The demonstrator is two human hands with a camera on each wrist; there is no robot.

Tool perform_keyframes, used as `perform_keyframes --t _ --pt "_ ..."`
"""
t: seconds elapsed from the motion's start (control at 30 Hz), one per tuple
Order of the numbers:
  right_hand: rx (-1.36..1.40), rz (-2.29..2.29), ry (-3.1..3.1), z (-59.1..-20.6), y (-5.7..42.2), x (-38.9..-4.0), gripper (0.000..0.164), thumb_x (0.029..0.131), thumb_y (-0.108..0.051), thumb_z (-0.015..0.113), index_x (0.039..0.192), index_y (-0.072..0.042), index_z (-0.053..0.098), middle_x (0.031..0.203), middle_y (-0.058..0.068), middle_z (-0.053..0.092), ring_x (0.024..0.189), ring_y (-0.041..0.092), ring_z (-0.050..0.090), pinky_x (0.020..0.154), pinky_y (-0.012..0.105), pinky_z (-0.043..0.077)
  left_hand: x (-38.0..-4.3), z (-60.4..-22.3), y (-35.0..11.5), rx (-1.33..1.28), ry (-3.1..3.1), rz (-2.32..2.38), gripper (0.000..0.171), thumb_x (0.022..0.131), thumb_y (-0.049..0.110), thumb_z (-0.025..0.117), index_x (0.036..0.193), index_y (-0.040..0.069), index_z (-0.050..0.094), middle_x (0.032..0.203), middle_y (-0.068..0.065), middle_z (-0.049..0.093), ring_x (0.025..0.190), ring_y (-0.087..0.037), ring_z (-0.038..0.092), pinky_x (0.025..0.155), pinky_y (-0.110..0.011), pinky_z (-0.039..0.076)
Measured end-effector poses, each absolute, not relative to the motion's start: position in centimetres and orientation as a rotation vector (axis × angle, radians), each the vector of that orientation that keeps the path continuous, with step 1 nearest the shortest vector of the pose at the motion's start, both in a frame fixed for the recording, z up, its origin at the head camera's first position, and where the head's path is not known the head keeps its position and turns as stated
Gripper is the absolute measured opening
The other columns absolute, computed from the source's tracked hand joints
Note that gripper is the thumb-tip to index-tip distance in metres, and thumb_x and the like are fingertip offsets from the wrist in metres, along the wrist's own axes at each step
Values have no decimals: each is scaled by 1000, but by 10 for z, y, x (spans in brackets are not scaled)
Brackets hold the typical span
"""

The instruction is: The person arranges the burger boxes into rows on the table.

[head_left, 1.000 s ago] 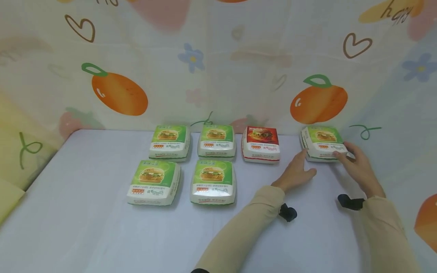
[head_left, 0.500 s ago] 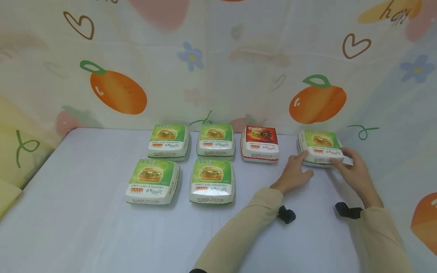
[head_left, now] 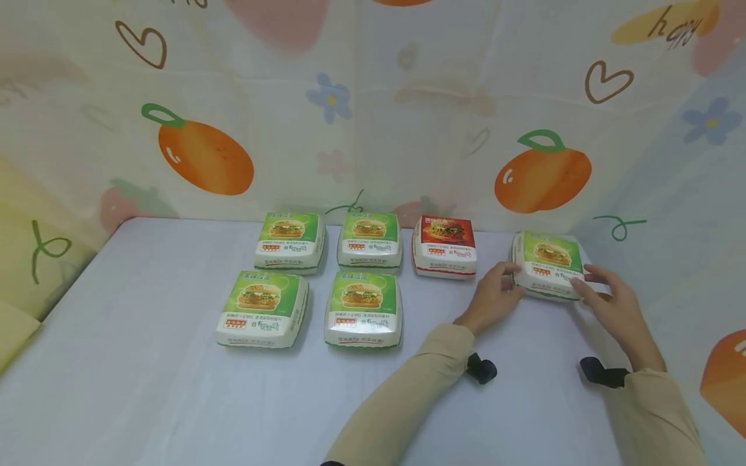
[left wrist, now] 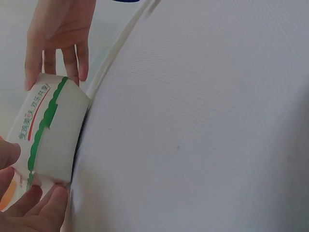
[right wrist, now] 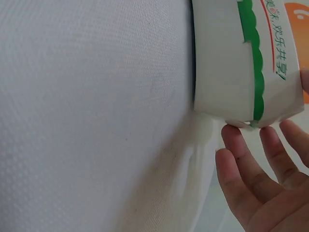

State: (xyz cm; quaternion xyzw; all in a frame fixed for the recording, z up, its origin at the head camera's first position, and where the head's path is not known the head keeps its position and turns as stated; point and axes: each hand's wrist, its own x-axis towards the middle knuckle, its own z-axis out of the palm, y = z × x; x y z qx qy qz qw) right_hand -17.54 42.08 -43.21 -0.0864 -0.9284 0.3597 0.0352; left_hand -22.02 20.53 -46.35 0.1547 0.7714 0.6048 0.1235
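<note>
At the right of the table, both hands hold a green-and-white burger box (head_left: 548, 265) printed with a burger. My left hand (head_left: 492, 298) has its thumb and fingers around the box's left front corner. Opposite it, my right hand (head_left: 618, 307) grips the right side, thumb at the front corner and fingers along the side wall. Both wrist views show the box's white wall (left wrist: 63, 130) with its green scalloped band, low over the table surface. Whether its base fully touches the cloth is hard to tell.
A red burger box (head_left: 445, 249) stands left of the held one. Further left are two green boxes (head_left: 370, 243) in the back row and two more (head_left: 364, 310) in front. A patterned cloth wall (head_left: 408, 129) rises behind the white table (head_left: 175, 401).
The held box has come a little toward the front of the table, away from the back wall. The right hand moved with it, and the left hand's fingers have closed in on its left side.
</note>
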Motion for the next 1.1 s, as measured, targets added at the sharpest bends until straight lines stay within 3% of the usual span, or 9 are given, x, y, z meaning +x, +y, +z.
perform_keyframes --t 0.17,0.23,0.37,0.53,0.6,0.73,0.8,0.93,1.1 --pt "-279 1191 -2858 -430 419 -174 74 102 -44 49 150 7 27 147 38 32 122 54 47 70 10 47 -219 -460 201 441 2256 1732 45 97 24 65 141 23 53 130 2 58 91 1 53 77 -15 47" --pt "-284 1219 -2871 -428 419 -173 75 102 -44 49 151 7 25 151 37 28 128 58 42 87 29 55 -219 -459 199 456 2276 1711 48 97 25 65 143 24 51 127 2 58 86 2 49 73 -15 45" --pt "-261 1246 -2900 -427 419 -172 77 101 -43 50 151 9 22 157 36 18 134 60 34 101 66 40 -217 -460 197 488 2297 1687 51 96 25 65 145 24 51 115 2 57 84 0 47 70 -16 43" --pt "-197 1204 -2940 -426 418 -167 77 101 -41 52 153 7 20 156 36 21 129 56 41 82 19 47 -212 -462 196 528 2364 1633 52 96 26 65 146 25 48 128 3 58 104 -1 52 89 -19 48" --pt "-188 1193 -2952 -425 416 -166 78 101 -41 52 154 6 18 156 36 22 126 55 44 83 22 50 -209 -462 196 535 2385 1629 52 96 25 65 145 24 48 133 3 57 107 -2 52 93 -19 47" --pt "-189 1165 -2971 -424 411 -161 81 101 -42 53 155 5 15 156 37 20 127 57 42 93 55 51 -203 -459 193 548 2396 1630 51 96 24 65 144 21 48 118 3 59 92 -1 49 79 -16 44" --pt "-189 1144 -2975 -423 411 -158 83 100 -42 55 155 5 15 156 37 21 126 58 43 89 49 54 -200 -457 192 570 2405 1628 50 97 23 64 144 19 48 109 3 56 86 -1 46 73 -15 41" --pt "-182 1122 -2974 -423 410 -150 84 98 -41 58 155 3 16 155 38 22 123 56 44 68 10 43 -193 -453 189 604 2433 1612 49 97 21 64 143 16 49 104 4 53 84 0 43 70 -13 39" --pt "-145 1135 -2946 -421 404 -141 84 97 -37 62 155 3 17 154 38 22 120 57 44 65 2 38 -186 -450 183 588 2432 1616 49 97 23 63 143 18 49 115 2 57 88 0 45 75 -14 41"
